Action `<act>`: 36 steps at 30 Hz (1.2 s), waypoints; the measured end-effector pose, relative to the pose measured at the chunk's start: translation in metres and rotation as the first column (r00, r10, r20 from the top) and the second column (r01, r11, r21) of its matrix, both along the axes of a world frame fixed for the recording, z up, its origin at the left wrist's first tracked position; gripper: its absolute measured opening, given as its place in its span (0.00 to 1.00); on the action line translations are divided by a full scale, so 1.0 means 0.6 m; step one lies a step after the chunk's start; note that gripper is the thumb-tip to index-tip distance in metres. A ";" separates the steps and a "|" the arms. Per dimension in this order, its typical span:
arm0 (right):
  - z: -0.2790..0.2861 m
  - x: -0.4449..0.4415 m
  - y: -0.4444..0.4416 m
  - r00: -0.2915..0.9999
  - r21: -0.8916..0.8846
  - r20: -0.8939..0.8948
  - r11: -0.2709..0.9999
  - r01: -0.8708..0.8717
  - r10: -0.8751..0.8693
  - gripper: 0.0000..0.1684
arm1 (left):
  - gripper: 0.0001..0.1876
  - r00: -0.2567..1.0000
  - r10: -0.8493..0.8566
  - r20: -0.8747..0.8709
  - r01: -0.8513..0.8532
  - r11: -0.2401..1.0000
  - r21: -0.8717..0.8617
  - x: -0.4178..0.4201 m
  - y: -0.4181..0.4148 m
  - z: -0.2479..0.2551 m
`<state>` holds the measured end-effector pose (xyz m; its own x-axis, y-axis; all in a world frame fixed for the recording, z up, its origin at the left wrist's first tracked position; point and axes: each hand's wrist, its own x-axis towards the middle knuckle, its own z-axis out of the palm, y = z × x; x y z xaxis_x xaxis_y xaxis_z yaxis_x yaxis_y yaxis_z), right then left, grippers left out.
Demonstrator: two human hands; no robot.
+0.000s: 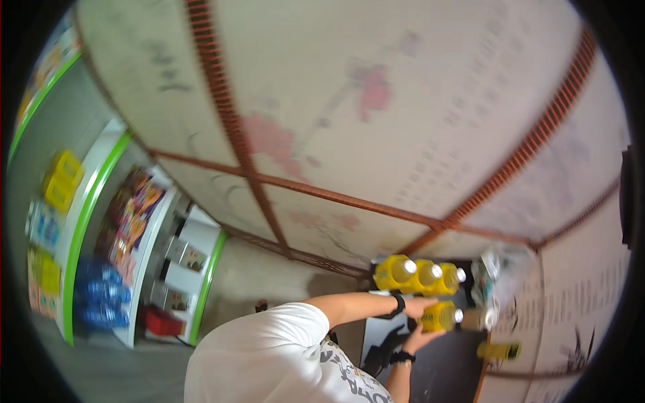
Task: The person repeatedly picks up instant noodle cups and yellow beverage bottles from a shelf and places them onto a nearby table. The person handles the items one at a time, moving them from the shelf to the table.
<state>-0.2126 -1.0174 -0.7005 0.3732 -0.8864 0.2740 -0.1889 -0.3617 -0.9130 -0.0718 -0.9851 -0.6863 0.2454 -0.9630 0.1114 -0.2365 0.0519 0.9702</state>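
Note:
A yellow bottle with a white cap (439, 317) is between my two hands over a dark tabletop (443, 367). My left hand (419, 306), with a black band at the wrist, grips its upper side as the picture shows it. On the opposite side, my right hand (419, 340) holds it too; that wrist also wears a dark band. Whether the bottle rests on the tabletop I cannot tell. Close by, three similar yellow bottles (426, 274) with pale caps are lined up in a row.
A clear plastic bag (496, 274) lies beyond the bottles. Near it are a brownish container (476, 319) and a yellow-green cylindrical item (499, 350) by the wall. Green-edged shelves (95, 201) at left hold packets and blue-wrapped bottles (103, 297). A decorated panel wall (322, 101) stands alongside.

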 end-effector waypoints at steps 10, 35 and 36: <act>-0.144 0.021 0.056 0.945 0.518 0.047 0.801 -0.300 0.323 0.23 | 0.23 0.993 0.104 -0.057 -0.106 0.994 -0.032 0.122 0.452 0.148; 0.558 0.557 1.462 -0.635 -0.106 0.237 -0.630 -0.769 0.735 0.15 | 0.25 -0.578 0.802 -0.153 -0.735 -0.592 -0.330 0.018 1.552 0.500; 0.564 0.570 1.493 -0.644 -0.124 0.237 -0.634 -0.763 0.728 0.16 | 0.26 -0.603 0.783 -0.151 -0.717 -0.615 -0.328 0.023 1.570 0.509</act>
<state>0.1293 -0.1218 -0.3619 0.4524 0.7625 0.4625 0.3427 0.3301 -0.8795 -0.0582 -0.0429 -0.3809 0.5031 0.7747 0.3831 -0.2342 -0.3045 0.9233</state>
